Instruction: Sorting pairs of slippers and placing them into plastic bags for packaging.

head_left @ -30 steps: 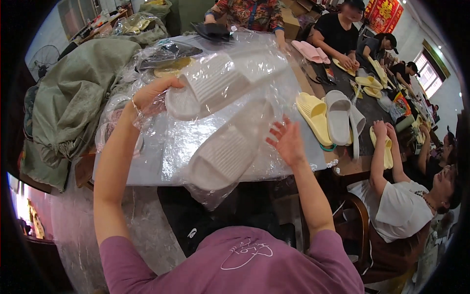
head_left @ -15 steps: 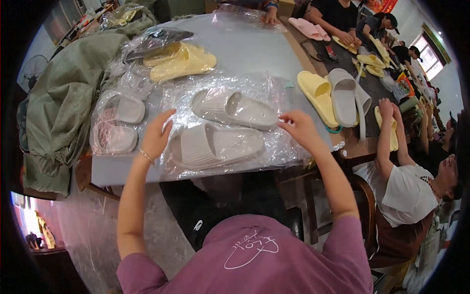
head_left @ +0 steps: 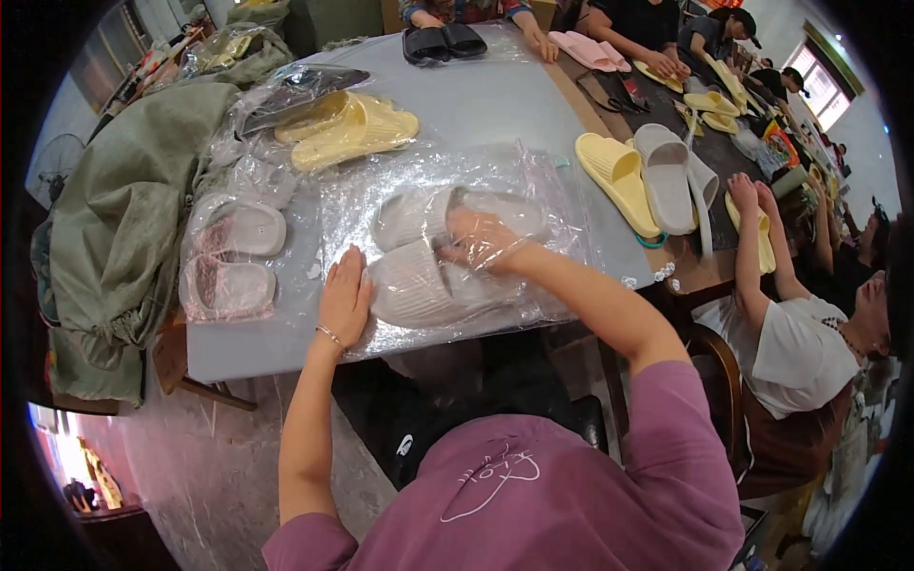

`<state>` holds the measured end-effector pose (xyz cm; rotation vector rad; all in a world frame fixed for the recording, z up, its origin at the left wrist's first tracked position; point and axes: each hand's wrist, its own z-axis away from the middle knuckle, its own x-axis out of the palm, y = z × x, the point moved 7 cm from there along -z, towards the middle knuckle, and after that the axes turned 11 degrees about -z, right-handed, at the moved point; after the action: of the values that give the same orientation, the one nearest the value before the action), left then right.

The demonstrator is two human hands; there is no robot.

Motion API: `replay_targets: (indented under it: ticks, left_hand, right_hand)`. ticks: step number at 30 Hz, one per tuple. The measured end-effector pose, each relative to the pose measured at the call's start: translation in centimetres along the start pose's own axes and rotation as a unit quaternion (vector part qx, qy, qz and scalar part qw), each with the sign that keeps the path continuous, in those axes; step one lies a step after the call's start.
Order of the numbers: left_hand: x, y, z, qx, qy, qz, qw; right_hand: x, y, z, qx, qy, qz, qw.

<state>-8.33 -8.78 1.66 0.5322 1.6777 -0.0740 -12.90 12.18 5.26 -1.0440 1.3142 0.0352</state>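
Note:
Two grey ribbed slippers, the far slipper [head_left: 407, 217] and the near slipper [head_left: 411, 290], lie side by side on a sheet of clear plastic film [head_left: 347, 205] at the table's front. My right hand [head_left: 484, 238] reaches over them, fingers bent down at the foot openings where the slippers meet. Film glints around its wrist; blur hides whether the fingers grip. Just left of the near slipper, my left hand [head_left: 345, 297] rests open and flat on the film, fingers together and stretched out.
Wrapped grey slippers [head_left: 231, 290] lie at left, wrapped yellow slippers [head_left: 357, 133] beyond. A yellow slipper [head_left: 614, 181] and grey slipper [head_left: 666, 176] lie at right. Another person's hand [head_left: 541, 43] is near black slippers [head_left: 445, 43]. A person in white [head_left: 790, 347] sits at right.
My right hand has moved left from the slipper's toe end onto the pair. My left hand has lowered to the film. The near slipper has shifted right; black slippers now show at the far edge.

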Motion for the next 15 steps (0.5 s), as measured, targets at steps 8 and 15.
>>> replay_targets:
  ticks: [8, 15]
  left_hand:
    - [0.1, 1.1, -0.1, 0.0, -0.006, -0.118, 0.993]
    - [-1.1, 1.5, 0.1, -0.033, -0.071, -0.191, 0.978]
  right_hand:
    - [-20.5, 6.3, 14.8, 0.246, 0.19, 0.206, 0.928]
    - [-20.5, -6.1, 11.5, 0.064, 0.388, 0.078, 0.916]
